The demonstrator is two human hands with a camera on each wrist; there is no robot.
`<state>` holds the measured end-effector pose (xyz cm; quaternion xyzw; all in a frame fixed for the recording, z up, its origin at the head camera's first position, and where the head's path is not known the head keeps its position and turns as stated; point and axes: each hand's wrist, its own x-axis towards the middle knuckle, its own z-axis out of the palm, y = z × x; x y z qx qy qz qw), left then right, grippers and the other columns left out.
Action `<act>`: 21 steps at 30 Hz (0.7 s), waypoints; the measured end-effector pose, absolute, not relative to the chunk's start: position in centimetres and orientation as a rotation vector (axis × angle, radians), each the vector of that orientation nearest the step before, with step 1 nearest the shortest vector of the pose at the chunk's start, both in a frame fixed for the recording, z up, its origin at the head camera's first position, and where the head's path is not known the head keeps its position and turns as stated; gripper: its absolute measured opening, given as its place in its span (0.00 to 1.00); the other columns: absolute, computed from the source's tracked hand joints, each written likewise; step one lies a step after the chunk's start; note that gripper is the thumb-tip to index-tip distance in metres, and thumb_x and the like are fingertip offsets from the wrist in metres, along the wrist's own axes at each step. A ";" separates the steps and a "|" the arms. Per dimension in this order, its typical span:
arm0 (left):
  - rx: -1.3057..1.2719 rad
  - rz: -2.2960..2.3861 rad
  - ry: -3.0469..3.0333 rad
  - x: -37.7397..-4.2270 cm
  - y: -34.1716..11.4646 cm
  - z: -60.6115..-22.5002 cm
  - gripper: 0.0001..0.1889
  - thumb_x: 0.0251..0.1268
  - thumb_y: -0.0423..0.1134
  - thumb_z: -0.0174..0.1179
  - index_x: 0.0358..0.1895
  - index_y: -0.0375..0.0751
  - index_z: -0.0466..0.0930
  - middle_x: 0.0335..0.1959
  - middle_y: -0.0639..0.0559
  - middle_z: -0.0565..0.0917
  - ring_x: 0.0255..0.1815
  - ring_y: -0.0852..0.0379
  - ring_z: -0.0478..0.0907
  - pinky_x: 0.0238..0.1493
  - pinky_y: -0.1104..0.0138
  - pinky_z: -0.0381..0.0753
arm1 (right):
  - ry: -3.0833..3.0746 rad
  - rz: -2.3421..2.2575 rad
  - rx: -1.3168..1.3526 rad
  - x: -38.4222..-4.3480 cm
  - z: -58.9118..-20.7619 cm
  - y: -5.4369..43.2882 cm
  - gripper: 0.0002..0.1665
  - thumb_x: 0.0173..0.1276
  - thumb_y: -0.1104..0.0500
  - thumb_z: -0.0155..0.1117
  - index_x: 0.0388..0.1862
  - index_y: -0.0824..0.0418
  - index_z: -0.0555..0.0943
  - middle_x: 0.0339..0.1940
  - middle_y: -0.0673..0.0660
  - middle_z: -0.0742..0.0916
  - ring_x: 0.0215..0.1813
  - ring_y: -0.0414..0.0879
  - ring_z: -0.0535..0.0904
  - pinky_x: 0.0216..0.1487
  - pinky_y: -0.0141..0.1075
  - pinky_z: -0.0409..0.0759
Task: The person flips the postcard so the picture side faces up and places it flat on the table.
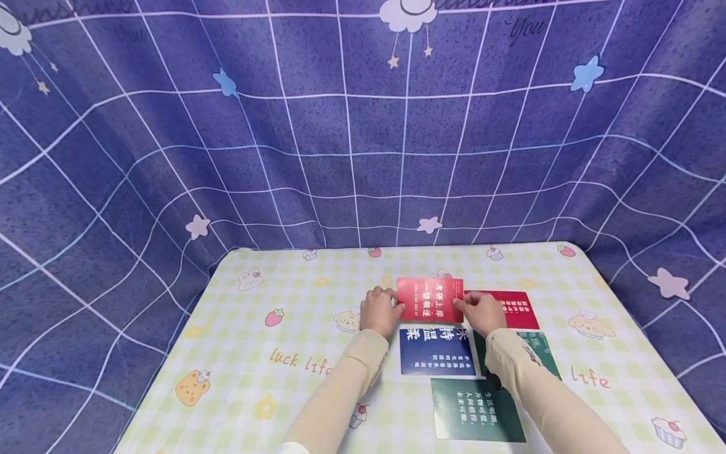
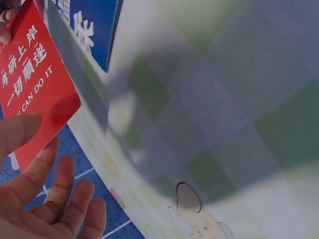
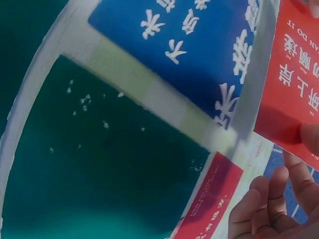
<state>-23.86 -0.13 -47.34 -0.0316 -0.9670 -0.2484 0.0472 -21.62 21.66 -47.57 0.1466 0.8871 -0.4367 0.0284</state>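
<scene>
Both hands hold a bright red card [image 1: 416,302] with white lettering, one at each short end, raised over the table. My left hand [image 1: 379,312] pinches its left end; in the left wrist view the thumb lies over the card's face with the fingers behind. At the right end my right hand [image 1: 484,313] pinches it likewise, its other fingers loosely bent in the right wrist view. Just below the held card lies a blue card [image 1: 437,356] with white characters. A darker red card [image 1: 524,310] lies beyond the right hand, partly covered by it.
A green card [image 1: 479,413] lies nearest the front, and another green card [image 1: 546,352] is partly hidden under the right forearm. The table [image 1: 232,334] wears a checked cloth with cartoon prints. A purple gridded curtain [image 1: 374,126] rises behind and at both sides.
</scene>
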 end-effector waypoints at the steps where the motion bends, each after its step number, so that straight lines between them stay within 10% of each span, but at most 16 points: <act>1: -0.088 -0.750 -2.961 -23.8 -0.1 -47.4 0.13 0.62 0.44 0.71 0.47 0.43 0.88 0.45 0.46 0.82 0.51 0.45 0.79 0.57 0.51 0.76 | 2.744 -1.324 0.452 -21.8 -47.7 21.6 0.19 0.73 0.49 0.66 0.46 0.65 0.84 0.37 0.60 0.86 0.40 0.54 0.77 0.39 0.41 0.76; 21: -0.083 -0.490 -2.994 -23.7 0.5 -49.1 0.24 0.60 0.49 0.73 0.56 0.42 0.84 0.47 0.45 0.81 0.53 0.48 0.75 0.56 0.54 0.75 | 3.025 -0.856 0.349 -22.6 -49.0 20.5 0.22 0.71 0.49 0.67 0.48 0.68 0.86 0.45 0.67 0.83 0.48 0.60 0.78 0.50 0.56 0.79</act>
